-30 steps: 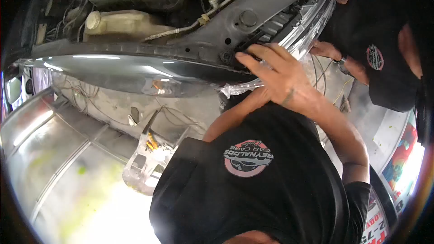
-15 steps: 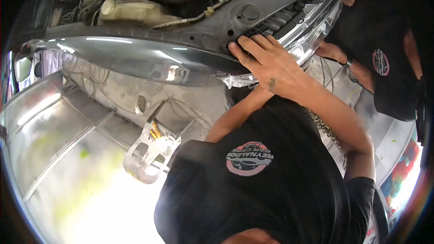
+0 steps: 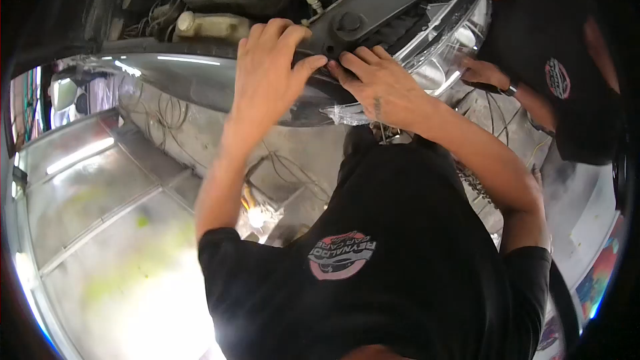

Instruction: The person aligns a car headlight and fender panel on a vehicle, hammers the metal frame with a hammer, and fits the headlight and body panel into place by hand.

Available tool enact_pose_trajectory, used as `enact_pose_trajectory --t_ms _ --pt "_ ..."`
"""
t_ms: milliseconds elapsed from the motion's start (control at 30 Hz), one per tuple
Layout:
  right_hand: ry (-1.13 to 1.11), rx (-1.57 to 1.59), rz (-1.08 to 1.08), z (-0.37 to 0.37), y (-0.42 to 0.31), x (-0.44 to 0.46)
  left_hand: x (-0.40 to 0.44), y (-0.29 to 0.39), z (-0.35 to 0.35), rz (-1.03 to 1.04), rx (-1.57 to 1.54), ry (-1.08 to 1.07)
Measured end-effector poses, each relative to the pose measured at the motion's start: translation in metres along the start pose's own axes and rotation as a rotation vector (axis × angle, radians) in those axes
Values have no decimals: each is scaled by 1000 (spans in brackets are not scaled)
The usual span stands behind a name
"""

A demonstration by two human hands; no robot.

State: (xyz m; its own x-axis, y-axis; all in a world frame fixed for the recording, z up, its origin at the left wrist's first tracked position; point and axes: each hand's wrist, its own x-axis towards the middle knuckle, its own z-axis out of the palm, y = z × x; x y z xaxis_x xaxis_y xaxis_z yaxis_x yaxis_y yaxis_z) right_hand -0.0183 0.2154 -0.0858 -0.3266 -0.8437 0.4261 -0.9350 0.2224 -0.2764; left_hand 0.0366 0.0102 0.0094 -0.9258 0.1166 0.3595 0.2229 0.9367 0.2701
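A dark glossy car fender [image 3: 200, 72] runs across the upper part of the view. My left hand [image 3: 270, 70] is closed over its top edge, fingers bent toward the engine bay and thumb pointing right. Close beside it, my right hand [image 3: 387, 87] curls over the fender's front corner where it meets the headlight [image 3: 440, 60]. Both thumbs nearly meet by a small dark spot at that corner; what lies under the fingertips is hidden. Clear torn plastic [image 3: 347, 115] hangs from the fender's lower corner.
A co-worker [image 3: 567, 40] stands at the right, with hands at the headlight's outer side. In the engine bay sit a whitish fluid reservoir [image 3: 213, 25] and a dark panel with a round cap [image 3: 350, 23]. A lit lamp [image 3: 257, 217] and loose cables [image 3: 170, 113] are below.
My left hand has come up from below the fender onto its top edge, beside the right hand. My right hand stays at the corner. The view has shifted slightly.
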Motion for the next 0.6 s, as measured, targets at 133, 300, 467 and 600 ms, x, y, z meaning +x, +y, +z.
enact_pose_trajectory --t_ms 133,300,467,600 --pt "13 -66 93 1 -14 -1 23 -24 9 -61 9 -448" --pt "101 -103 210 4 -27 -7 45 -36 16 -57 -101 -605" --pt "130 -111 317 8 -44 -9 43 -45 21 15 -154 -610" --pt "293 -59 416 15 -60 -13 48 -49 22 84 -87 -599"
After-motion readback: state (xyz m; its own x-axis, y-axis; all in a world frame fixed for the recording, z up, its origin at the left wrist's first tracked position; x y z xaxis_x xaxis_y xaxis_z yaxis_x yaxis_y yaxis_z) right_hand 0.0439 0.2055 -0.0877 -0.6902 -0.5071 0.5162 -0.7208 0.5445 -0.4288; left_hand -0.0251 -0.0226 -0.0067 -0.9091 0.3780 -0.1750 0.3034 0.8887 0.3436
